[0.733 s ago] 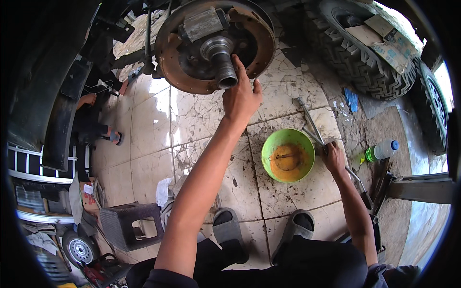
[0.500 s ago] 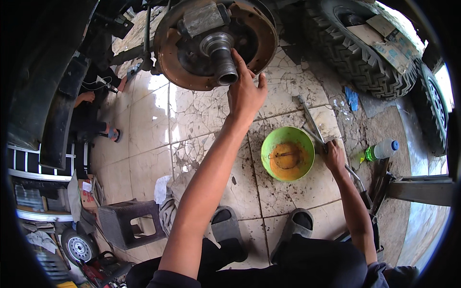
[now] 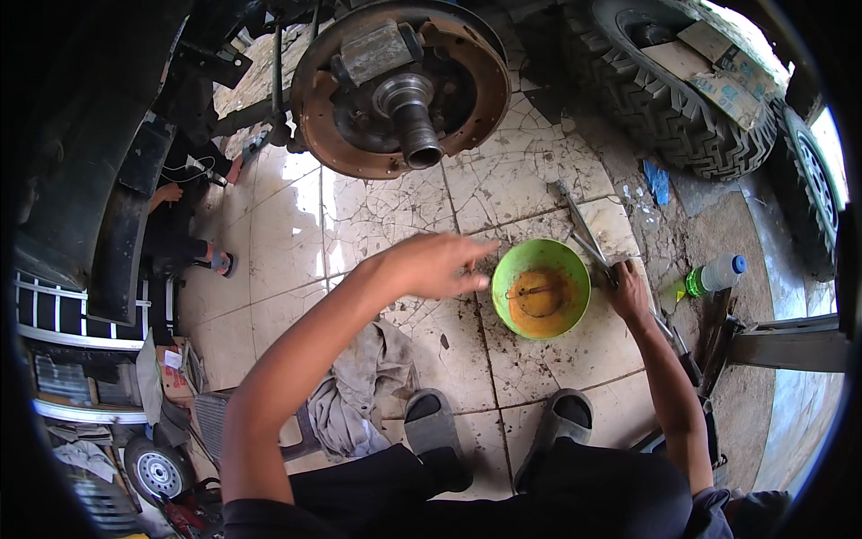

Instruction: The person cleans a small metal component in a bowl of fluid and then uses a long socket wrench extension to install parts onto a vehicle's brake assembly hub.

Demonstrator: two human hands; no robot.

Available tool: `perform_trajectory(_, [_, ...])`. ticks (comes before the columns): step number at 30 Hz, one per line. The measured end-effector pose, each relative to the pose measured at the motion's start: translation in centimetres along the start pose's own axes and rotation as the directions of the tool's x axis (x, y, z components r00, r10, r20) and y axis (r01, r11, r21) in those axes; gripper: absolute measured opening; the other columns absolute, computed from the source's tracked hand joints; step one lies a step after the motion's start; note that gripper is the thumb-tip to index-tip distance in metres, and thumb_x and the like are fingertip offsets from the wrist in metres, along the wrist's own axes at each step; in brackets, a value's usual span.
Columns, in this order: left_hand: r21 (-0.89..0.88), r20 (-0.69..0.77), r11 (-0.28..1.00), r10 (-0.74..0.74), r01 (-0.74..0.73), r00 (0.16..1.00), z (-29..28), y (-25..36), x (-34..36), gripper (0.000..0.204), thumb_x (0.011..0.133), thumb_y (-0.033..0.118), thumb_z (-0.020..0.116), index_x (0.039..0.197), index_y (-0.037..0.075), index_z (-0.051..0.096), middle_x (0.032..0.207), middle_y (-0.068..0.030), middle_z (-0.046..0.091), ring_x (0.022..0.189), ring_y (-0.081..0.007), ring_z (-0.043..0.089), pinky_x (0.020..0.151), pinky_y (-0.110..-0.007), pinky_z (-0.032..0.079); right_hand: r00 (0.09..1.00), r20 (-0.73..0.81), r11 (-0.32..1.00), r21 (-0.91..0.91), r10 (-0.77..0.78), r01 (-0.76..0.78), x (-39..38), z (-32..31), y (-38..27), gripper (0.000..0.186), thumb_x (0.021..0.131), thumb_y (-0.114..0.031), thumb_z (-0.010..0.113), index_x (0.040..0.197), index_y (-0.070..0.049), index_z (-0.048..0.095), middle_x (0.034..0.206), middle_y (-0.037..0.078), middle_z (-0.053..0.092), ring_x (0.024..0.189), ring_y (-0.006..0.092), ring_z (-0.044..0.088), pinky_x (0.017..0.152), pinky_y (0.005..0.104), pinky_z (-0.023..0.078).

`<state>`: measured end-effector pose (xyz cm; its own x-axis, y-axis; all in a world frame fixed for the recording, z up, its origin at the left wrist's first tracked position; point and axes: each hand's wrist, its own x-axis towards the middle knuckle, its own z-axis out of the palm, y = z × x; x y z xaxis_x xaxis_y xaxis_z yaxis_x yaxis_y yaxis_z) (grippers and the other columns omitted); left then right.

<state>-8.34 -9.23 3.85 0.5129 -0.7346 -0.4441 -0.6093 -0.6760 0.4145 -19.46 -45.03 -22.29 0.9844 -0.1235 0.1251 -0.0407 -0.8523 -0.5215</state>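
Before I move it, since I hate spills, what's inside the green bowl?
The green bowl holds what looks like orange-yellow liquid, with a thin dark object in it. Anything beneath the surface is hidden.

Daylight blazes in at two o'clock, burnt to pure white, and there's hard glare off the floor tiles (image 3: 269, 269) at ten, where the dark panels (image 3: 81, 135) beyond sink into near-black shadow! Blur softens the left hand (image 3: 440, 265) at the dial's centre, fisheye bows the white rail (image 3: 90, 415) at eight, and blackness rings the rim.
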Motion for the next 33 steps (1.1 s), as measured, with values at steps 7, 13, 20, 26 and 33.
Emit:
perform_trajectory(7, [0.162, 0.191, 0.985, 0.024, -0.056, 0.981, -1.2, 1.9, -4.1, 0.057, 0.095, 0.041, 0.056, 0.138, 0.005, 0.047, 0.122, -0.0192, 0.061, 0.113, -0.0363, 0.058, 0.096, -0.045, 0.047, 1.0, -0.023, 0.999, 0.037, 0.001, 0.0, -0.5, -2.2, -0.6, 0.027, 0.084, -0.02, 0.07, 0.097, -0.001, 0.056, 0.096, 0.021, 0.058, 0.086, 0.0411, 0.06, 0.072, 0.0471, 0.05])
perform_trajectory(13, [0.15, -0.202, 0.981, 0.153, -0.124, 0.968, -1.4, 0.0, -1.6, 0.049, 0.095, 0.035, 0.057, 0.133, 0.003, 0.051, 0.116, -0.0195, 0.064, 0.106, -0.0356, 0.062, 0.093, -0.045, 0.049, 1.0, 0.001, 0.999, -0.026, 0.022, -0.022, -0.1, -1.7, -0.8, 0.026, 0.085, -0.021, 0.069, 0.098, -0.002, 0.056, 0.098, 0.021, 0.058, 0.089, 0.0411, 0.06, 0.074, 0.0481, 0.05])
perform_trajectory(20, [-0.147, -0.366, 0.974, 0.109, -0.173, 0.924, -0.6, -1.1, 0.0, 0.039, 0.093, 0.03, 0.061, 0.123, 0.006, 0.061, 0.103, -0.0136, 0.069, 0.095, -0.0278, 0.067, 0.085, -0.037, 0.051, 0.995, -0.073, 0.995, 0.081, 0.067, -0.061, 0.9, -2.7, -3.3, 0.023, 0.086, -0.019, 0.066, 0.096, 0.001, 0.06, 0.098, 0.025, 0.06, 0.092, 0.0436, 0.059, 0.08, 0.0477, 0.048])
perform_trajectory(26, [-0.345, -0.423, 0.921, 0.023, -0.184, 0.906, 1.3, -2.8, 0.5, 0.034, 0.093, 0.028, 0.063, 0.119, 0.005, 0.063, 0.104, -0.0102, 0.07, 0.094, -0.0173, 0.066, 0.081, -0.033, 0.052, 0.989, -0.02, 0.988, 0.058, 0.146, -0.145, 1.2, -2.8, -4.6, 0.024, 0.086, -0.018, 0.066, 0.097, 0.002, 0.059, 0.097, 0.027, 0.061, 0.094, 0.0455, 0.059, 0.082, 0.0504, 0.047])
perform_trajectory(33, [-0.431, -0.547, 0.858, -0.002, -0.279, 0.837, 1.8, -3.1, 1.6, 0.034, 0.095, 0.028, 0.061, 0.119, 0.004, 0.062, 0.104, -0.0066, 0.068, 0.097, -0.0138, 0.063, 0.082, -0.031, 0.051, 0.989, 0.069, 0.982, -0.147, 0.133, -0.122, 0.5, -1.1, -3.5, 0.023, 0.089, -0.014, 0.059, 0.104, 0.0, 0.048, 0.104, 0.026, 0.059, 0.089, 0.0463, 0.061, 0.073, 0.0536, 0.05])
